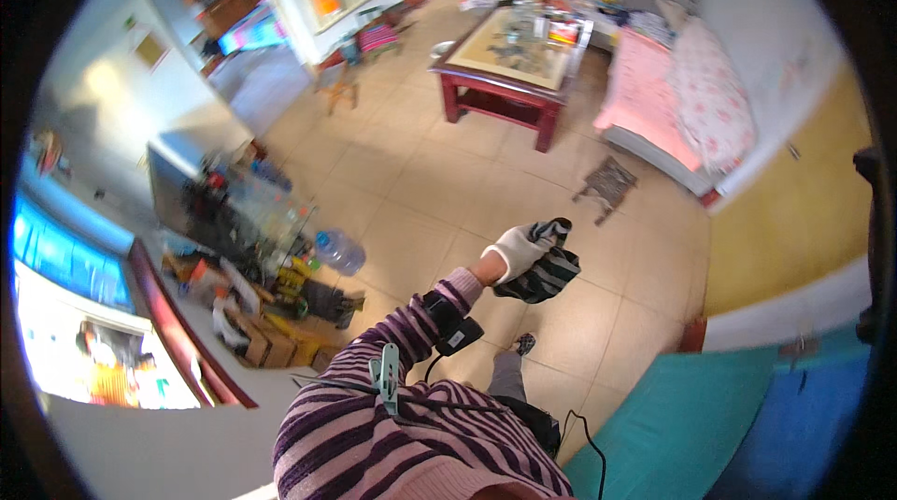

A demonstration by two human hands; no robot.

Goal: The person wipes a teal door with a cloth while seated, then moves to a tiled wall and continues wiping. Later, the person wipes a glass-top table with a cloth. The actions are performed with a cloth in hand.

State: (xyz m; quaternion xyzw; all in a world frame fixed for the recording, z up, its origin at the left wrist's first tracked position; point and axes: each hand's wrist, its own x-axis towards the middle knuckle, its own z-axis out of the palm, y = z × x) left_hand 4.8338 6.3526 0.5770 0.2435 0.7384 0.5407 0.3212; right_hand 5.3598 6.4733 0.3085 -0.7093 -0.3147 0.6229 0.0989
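Note:
My left hand (522,252), in a white knit glove, reaches out ahead over the tiled floor. Its fingers are closed on a dark striped cloth (541,280), which hangs in a crumpled bunch below and beside the palm. A black strap with a small box (459,337) is fastened around the left forearm, over the striped sleeve. A pale green clip (387,379) holds a black cable against the upper sleeve. My right hand is out of view.
Ahead stands a red wooden coffee table (490,79) loaded with items. A small stool (607,186) stands near the pink-covered sofa (641,93). Left lie a large plastic water bottle (340,252) and cardboard boxes (263,342). A teal door (680,409) is at right.

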